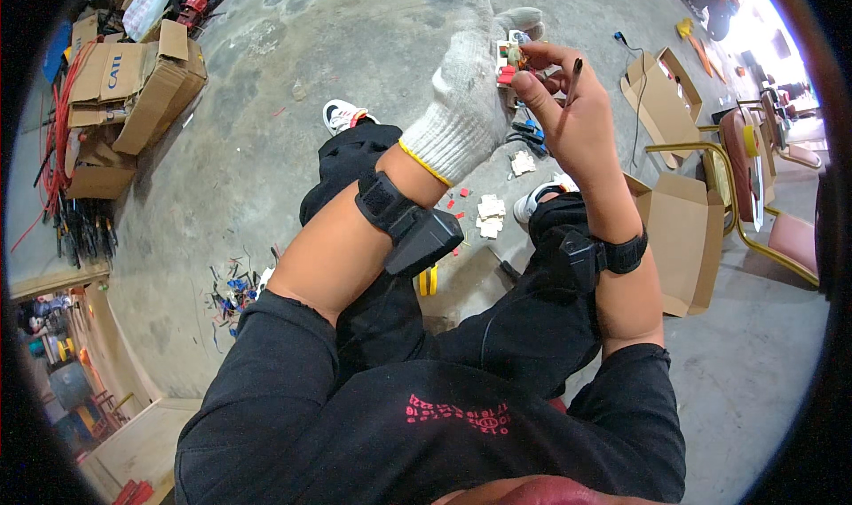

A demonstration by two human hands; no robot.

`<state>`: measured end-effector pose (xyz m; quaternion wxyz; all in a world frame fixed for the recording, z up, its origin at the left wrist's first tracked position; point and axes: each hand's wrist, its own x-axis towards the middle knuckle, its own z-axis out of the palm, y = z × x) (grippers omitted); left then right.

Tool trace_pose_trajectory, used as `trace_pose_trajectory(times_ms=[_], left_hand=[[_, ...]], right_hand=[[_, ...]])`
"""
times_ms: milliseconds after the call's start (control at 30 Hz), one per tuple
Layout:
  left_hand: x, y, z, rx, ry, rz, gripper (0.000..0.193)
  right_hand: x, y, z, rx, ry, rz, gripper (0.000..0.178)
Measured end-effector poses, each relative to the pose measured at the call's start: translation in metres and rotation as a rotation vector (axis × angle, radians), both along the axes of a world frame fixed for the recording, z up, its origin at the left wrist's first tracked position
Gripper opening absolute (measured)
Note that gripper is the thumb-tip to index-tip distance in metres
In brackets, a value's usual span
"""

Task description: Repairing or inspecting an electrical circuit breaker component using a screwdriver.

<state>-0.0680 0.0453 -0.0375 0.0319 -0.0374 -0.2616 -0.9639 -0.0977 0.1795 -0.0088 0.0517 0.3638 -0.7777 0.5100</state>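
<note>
Left hand (469,83) and right hand (575,106) together grip a small white-and-red part (506,61); an open cardboard box (658,114) has indistinct contents.

A big brown cardboard box (133,86) with open flaps sits at the upper left. It has one short word on its side, in thick dark blue capital letters. The letters run up the side, so the word is turned.

A black cloth T-shirt (373,434) on the person has bright red print on the front. Small numbers sit there in curved rows, and a little ring goes around one of them. Some of these numbers are too tiny to read well.
</note>
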Motion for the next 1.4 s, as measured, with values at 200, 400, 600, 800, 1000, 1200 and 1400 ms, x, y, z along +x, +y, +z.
trace_pose_trajectory(times_ms=[200, 400, 600, 800, 1000, 1200, 1400], left_hand=[[0.013, 0.006, 0.017, -0.250, -0.011, 0.049, 0.073], [0.013, 0.010, 0.017, -0.358, 0.056, 0.076, 0.078], [0.014, 0.009, 0.015, -0.416, 0.105, 0.022, 0.080], [0.006, 0.006, 0.007, -0.292, 0.114, -0.022, 0.055], [-0.010, 0.007, -0.016, -0.695, 0.147, 0.477, 0.035], [0.011, 0.008, 0.016, -0.103, -0.344, 0.158, 0.028], [0.005, 0.008, 0.005, -0.172, -0.207, 0.252, 0.034]], right_hand=[[-0.003, 0.004, 0.002, -0.038, -0.215, 0.034, 0.043], [0.001, 0.007, 0.003, -0.104, -0.335, 0.085, 0.044], [0.001, 0.015, 0.000, -0.035, -0.375, 0.051, 0.044], [-0.009, 0.016, -0.002, -0.098, -0.428, 0.075, 0.040], [-0.006, 0.009, -0.001, -0.113, -0.293, 0.011, 0.047], [0.010, 0.004, -0.007, 0.057, 0.055, -0.086, 0.050], [0.013, -0.003, -0.007, -0.002, 0.054, -0.162, 0.037]])
